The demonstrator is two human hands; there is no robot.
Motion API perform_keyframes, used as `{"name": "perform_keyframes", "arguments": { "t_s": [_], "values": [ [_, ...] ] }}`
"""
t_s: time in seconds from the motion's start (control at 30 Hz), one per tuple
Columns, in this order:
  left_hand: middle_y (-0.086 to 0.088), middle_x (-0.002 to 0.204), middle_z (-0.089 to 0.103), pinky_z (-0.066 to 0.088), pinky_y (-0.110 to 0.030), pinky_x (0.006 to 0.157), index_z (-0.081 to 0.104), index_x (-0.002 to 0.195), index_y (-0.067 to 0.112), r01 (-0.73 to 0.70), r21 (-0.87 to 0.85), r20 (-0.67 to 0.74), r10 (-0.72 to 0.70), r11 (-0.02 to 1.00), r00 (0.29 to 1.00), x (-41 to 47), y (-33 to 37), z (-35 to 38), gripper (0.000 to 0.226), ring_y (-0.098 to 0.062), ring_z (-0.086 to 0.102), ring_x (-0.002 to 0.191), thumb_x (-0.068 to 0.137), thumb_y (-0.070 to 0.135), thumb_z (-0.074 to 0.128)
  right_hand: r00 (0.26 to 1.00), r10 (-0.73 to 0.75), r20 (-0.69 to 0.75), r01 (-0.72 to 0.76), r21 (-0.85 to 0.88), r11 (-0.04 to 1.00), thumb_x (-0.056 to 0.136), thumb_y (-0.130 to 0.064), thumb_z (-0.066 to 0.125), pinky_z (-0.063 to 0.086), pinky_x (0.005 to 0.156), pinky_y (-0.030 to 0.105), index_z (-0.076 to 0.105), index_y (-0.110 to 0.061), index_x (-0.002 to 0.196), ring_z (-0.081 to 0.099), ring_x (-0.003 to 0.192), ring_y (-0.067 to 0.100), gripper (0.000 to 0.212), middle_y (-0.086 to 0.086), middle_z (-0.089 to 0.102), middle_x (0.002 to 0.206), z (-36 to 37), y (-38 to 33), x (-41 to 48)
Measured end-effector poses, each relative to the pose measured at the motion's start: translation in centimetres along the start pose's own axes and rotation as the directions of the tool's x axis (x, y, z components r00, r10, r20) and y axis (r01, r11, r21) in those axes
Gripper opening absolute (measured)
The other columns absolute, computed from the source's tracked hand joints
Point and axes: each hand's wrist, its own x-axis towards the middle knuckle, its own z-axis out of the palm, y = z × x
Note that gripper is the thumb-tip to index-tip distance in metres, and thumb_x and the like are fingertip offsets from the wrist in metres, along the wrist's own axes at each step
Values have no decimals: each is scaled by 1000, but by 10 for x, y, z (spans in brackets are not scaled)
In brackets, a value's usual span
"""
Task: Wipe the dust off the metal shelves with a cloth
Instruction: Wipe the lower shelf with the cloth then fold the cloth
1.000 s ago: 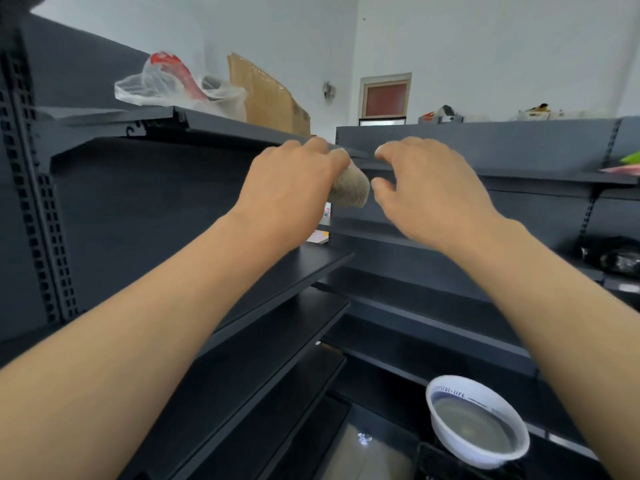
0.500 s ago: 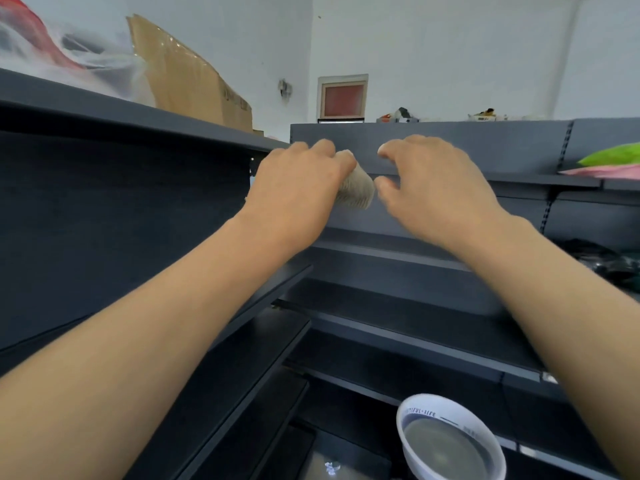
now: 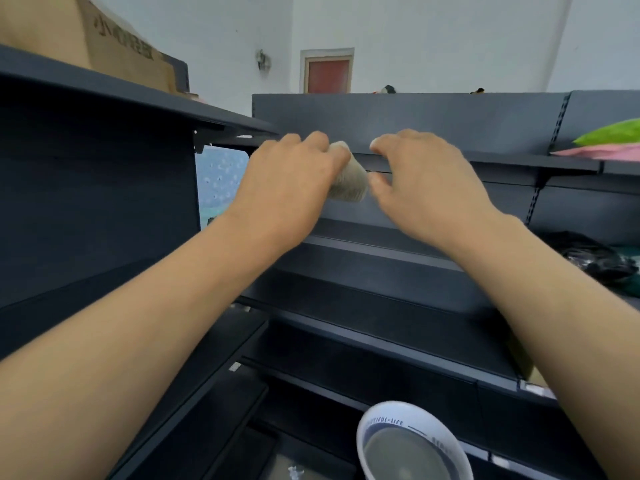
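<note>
left hand [image 3: 287, 188]: gripping cloth [image 3: 348, 180] at shelf [image 3: 485, 161] edge | right hand [image 3: 422, 183]: fingers spread, beside cloth

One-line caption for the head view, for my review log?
Left hand holds a bunched cloth at the upper dark metal shelf; right hand open beside it, white basin below.

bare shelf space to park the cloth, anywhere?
Free: the dark shelf below both hands, and the next shelf down. Crowded: the right end, with a black bag, and the top right shelf with green and pink items.
</note>
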Motion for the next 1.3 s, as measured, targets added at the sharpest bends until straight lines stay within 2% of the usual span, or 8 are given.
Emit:
{"name": "perform_keyframes", "arguments": {
  "t_s": [0.17,0.33,0.63,0.8,0.9,1.07,1.17,1.3],
  "values": [
    [-12,110,55,27,-37,61,44,126,12,11,5,35,-12,1000,999,22,43,39,57,-35,52,89,73,-7,53,999,-37,29,36,17,999,97,-27,45,41,90,43,51,-9,126,51,112,33,35,13,56,123,39,53,3],
    [-12,113,54,26,-37,61,47,122,11,10,-7,105,-9,1000,994,38,73,81,47,-35,51,89,78,-4,48,996,-37,85,36,22,999,96,-27,44,40,87,41,51,-9,126,50,113,33,35,13,55,124,79,91,3],
    [-13,117,53,28,-38,64,43,127,12,-59,-114,214,82,992,973,45,117,173,48,-36,52,94,81,-2,49,975,45,220,-41,-25,999,96,-23,43,41,86,41,51,-8,126,51,110,35,34,15,55,122,154,140,-12],
    [-14,117,53,26,-38,67,42,132,13,-88,-204,323,152,975,934,33,151,233,52,-37,51,98,83,-2,48,949,88,303,-84,-25,996,94,-19,45,38,80,39,54,-7,123,52,107,36,32,15,57,119,204,162,-36],
    [-13,118,53,30,-38,68,41,133,13,-96,-255,421,199,962,885,17,174,272,57,-36,52,100,79,-3,53,916,106,386,-108,-17,994,95,-21,46,38,81,38,53,-6,125,51,109,35,34,15,56,120,234,178,-57],
    [-13,119,53,42,-43,77,41,134,13,-70,-340,599,273,938,753,-23,232,349,55,-35,53,102,81,-1,51,826,131,548,-150,-11,989,95,-21,47,42,86,41,53,-5,126,52,111,36,35,16,56,122,301,217,-97],
    [-11,119,54,44,-44,80,44,131,15,-16,-407,681,315,913,661,-53,270,396,53,-33,54,103,81,1,53,774,119,621,-158,7,987,95,-20,47,42,88,42,53,-5,127,52,112,36,36,17,56,124,338,237,-119],
    [-7,115,54,44,-38,76,46,128,19,-8,-420,782,366,908,505,-104,324,457,48,-28,56,99,83,14,59,712,91,697,-145,19,989,95,-20,48,41,83,39,53,-6,127,51,112,37,35,17,54,124,387,255,-150]
  ]
}}
